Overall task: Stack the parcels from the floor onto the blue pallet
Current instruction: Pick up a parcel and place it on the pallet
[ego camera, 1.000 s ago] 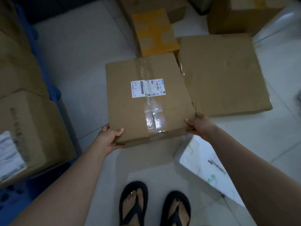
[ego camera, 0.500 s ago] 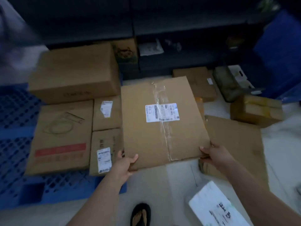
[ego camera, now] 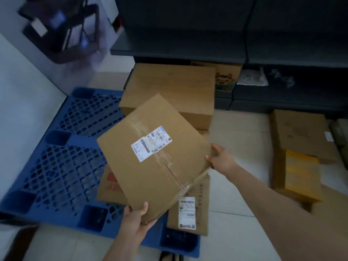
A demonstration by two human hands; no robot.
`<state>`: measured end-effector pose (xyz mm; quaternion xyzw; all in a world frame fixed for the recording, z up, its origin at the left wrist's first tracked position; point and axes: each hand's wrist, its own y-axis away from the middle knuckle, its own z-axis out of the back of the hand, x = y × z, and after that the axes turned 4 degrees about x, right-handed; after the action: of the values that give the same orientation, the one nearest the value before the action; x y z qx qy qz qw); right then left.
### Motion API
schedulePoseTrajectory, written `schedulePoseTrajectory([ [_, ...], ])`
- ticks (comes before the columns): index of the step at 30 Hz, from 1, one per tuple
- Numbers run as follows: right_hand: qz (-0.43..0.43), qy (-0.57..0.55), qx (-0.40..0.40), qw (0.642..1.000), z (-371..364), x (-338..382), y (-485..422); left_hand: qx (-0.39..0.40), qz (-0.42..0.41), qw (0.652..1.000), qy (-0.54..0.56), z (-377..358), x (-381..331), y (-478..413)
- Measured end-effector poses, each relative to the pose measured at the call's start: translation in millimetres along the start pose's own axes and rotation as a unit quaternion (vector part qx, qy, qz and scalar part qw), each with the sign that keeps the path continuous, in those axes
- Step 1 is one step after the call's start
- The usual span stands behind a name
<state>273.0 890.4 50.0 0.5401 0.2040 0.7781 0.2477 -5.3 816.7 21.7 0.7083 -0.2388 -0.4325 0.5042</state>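
Note:
I hold a flat brown cardboard parcel with a white shipping label and clear tape, tilted in the air above the blue pallet. My left hand grips its near corner and my right hand grips its right edge. Beneath it on the pallet lie a box with a red stripe, a small labelled box and a larger brown box at the back.
More parcels lie on the tiled floor at right: a wide brown box and a yellow-taped one. Dark shelving runs along the back. A white wall borders the pallet at left. The pallet's left half shows bare grid.
The view swung left from the floor to the pallet. The parcel in my hands was lifted, carried over the pallet's boxes and turned counter-clockwise.

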Motion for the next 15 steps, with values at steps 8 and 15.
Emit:
schedulePoseTrajectory([
  [8,0.013,-0.020,-0.009,1.000,-97.8,44.8,-128.0,0.065,0.085,0.931,-0.349,2.0,-73.1,-96.6],
  [15,-0.126,0.018,0.063,0.990,-147.1,-14.0,-117.9,-0.069,0.063,0.968,-0.232,31.8,-95.6,-157.2],
])
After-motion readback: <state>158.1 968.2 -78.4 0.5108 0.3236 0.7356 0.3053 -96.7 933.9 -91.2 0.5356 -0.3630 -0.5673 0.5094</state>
